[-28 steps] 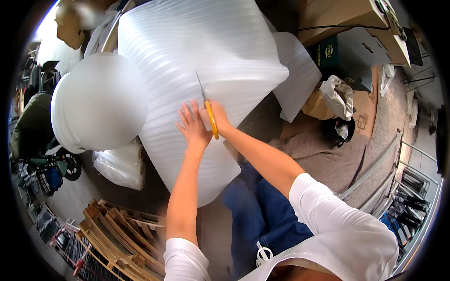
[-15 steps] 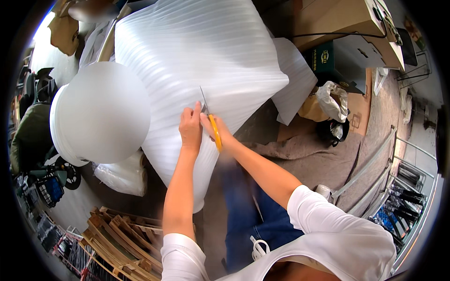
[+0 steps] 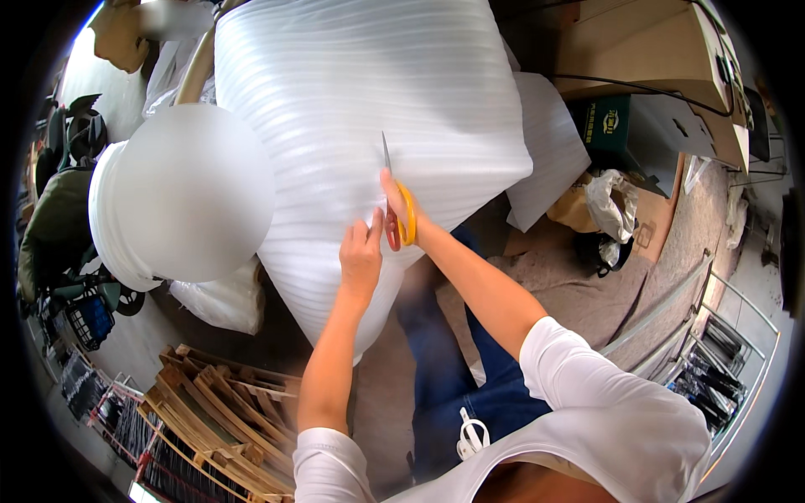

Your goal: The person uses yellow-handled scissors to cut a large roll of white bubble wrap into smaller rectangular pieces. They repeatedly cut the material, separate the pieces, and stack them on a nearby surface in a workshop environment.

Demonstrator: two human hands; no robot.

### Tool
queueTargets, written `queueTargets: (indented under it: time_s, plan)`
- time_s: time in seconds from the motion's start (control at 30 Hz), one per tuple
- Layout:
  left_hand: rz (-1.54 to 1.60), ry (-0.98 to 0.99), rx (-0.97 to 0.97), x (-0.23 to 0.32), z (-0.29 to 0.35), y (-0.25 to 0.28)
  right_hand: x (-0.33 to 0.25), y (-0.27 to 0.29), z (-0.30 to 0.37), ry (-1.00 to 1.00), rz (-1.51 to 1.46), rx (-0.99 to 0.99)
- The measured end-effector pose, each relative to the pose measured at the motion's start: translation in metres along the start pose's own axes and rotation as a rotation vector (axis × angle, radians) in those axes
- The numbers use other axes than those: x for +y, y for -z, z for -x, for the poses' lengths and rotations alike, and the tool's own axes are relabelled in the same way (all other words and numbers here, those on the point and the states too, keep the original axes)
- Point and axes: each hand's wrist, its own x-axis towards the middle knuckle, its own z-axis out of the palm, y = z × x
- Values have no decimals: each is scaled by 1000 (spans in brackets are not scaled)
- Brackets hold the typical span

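A large white ribbed foam sheet [image 3: 335, 92] spreads in front of me, its near end narrowing and hanging down towards my legs. My right hand [image 3: 407, 204] is closed round the yellow and red handles of a pair of scissors [image 3: 408, 222]. The metal blade points away from me over the sheet, and I cannot tell how far the blades are spread. Just left of and nearer than the scissors, my left hand [image 3: 361, 256] has its fingers bent together at the foam, apparently pinching it; the fingertips partly hide the contact.
A white, round-topped object [image 3: 184, 193] stands left of the sheet, with a clear-wrapped bundle [image 3: 222, 298] below it. Wooden pallets [image 3: 218, 419] lie at the lower left. Cardboard boxes [image 3: 641, 50], a bag [image 3: 612, 201] and a metal rack [image 3: 721, 327] are on the right.
My right hand has moved right and slightly away with the scissors. My left hand has come nearer to me and a little right. The foam has shifted, and the view has turned slightly.
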Motion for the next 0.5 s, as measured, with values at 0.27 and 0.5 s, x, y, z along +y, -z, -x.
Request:
queueTargets:
  time_s: [0.27,0.5]
  plan:
    - [-13,81,-20,14,2,5,-55,17,-90,-101,46,-94]
    - [-22,159,-47,16,14,11,-120,14,-135,27,167,-12]
